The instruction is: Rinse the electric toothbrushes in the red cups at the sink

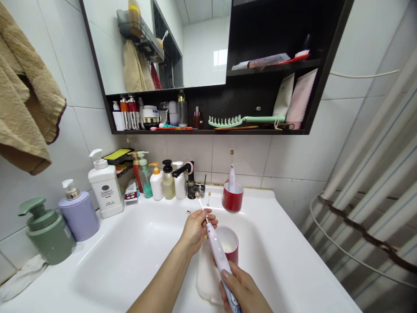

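Note:
My right hand (239, 284) is wrapped around the pale pink handle of an electric toothbrush (218, 250), which points up and away over the sink. At its top end, my left hand (197, 228) pinches the slim brush head (199, 201) between thumb and fingers. I cannot tell whether head and handle are fully joined. A small brownish tip shows under my left palm; its kind is unclear. Behind the handle, a red cup (233, 243) with a white inside stands in the sink, partly hidden. Another brush head (209, 199) is on the back ledge.
On the ledge, a red cup (232, 202) holds a second electric toothbrush (232, 176). A black faucet (192, 180) stands behind the sink (130, 256). Several pump bottles line the left side. A white tray (206, 278) lies in the basin. Above hangs a dark cabinet (241, 102).

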